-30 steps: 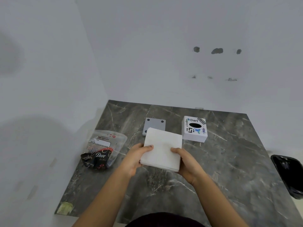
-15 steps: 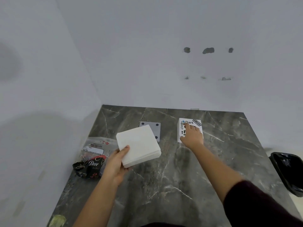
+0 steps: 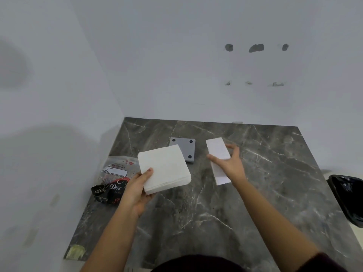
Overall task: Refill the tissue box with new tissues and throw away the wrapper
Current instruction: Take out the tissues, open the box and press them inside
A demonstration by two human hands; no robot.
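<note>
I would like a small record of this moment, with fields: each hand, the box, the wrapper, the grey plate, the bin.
left hand: holds the tissue stack above the table
right hand: grips the tissue box, lifted and tilted, plain white sides showing
wrapper: lies empty on the table's left part, beside the left hand
grey plate: flat on the table, partly behind the stack
bin: black, off the table's right edge

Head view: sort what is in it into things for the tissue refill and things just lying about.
For the job:
- tissue stack, in the left hand
- tissue box, in the right hand
- wrapper
- grey plate, likely the box's base
- black bin

Lying about:
- yellowish scrap at the table's near corner
</note>
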